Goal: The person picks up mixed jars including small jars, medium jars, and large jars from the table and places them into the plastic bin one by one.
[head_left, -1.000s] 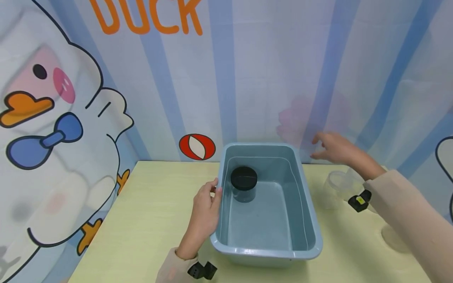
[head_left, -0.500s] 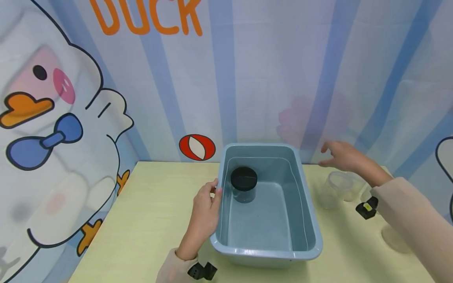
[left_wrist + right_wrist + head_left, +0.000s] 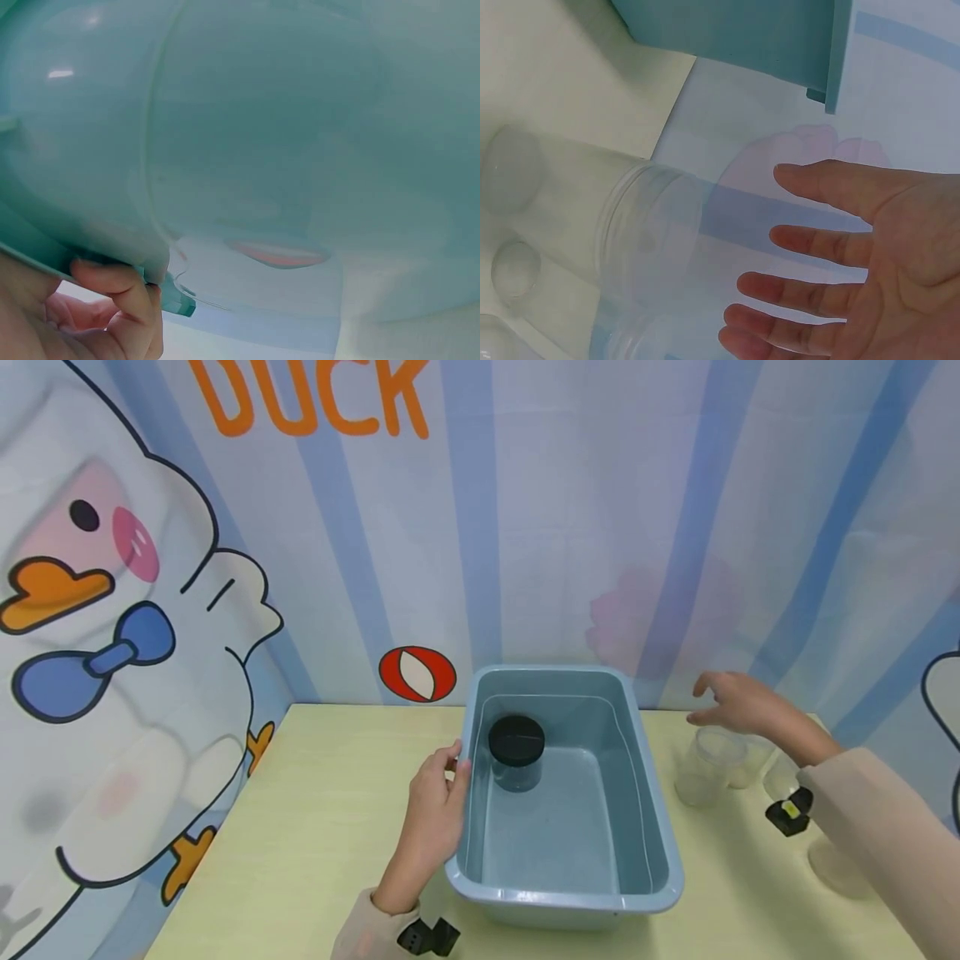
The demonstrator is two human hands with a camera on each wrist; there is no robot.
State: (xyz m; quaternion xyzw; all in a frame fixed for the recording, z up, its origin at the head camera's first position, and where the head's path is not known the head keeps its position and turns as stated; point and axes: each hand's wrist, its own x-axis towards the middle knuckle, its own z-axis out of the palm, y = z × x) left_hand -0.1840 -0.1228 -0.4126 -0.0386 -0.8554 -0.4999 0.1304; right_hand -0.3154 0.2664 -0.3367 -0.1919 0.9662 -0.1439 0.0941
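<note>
The left hand (image 3: pixel 435 802) holds the bin (image 3: pixel 566 900) by its side, perhaps to keep it still. The right hand (image 3: pixel 738 703), fingers wide and holding nothing, hangs near a clear cup (image 3: pixel 703 774) beside the bin. A jar (image 3: pixel 517 752) (black lid on) stands inside.

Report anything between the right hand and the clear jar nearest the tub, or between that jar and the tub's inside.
Nothing visible stands between the right hand and the clear jar. Only the tub's right wall separates the jar from the inside.
</note>
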